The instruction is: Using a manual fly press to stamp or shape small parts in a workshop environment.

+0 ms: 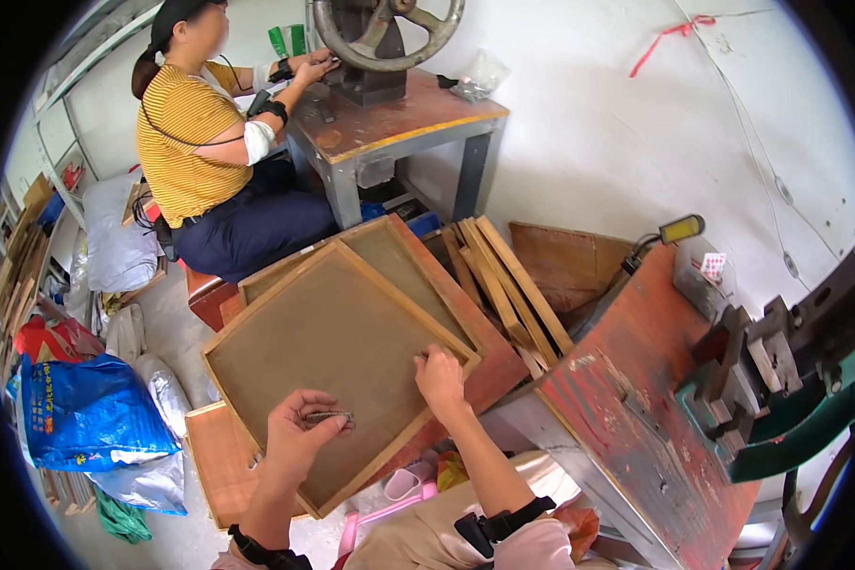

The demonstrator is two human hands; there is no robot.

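A shallow wooden-framed tray [294, 285] with a brown-grey bottom lies tilted in front of me, on top of a second similar tray [389, 249]. Over its near part, my left hand [294, 432] is closed, thumb against fingers, on small thin metal pieces [331, 416]; their exact kind and number are too small to tell. My right hand [439, 382] hovers at the tray's right corner with its fingers curled together. Whatever is in those fingers, if anything, is hidden. Black straps circle both my wrists.
A person [195, 142] in a striped shirt works at a press with a handwheel [389, 28] on a table [399, 119]. Wooden slats [513, 285] lean beyond the trays. At right, a worn red table [636, 418] carries a green machine [779, 427]. Left stands a blue bag [95, 408].
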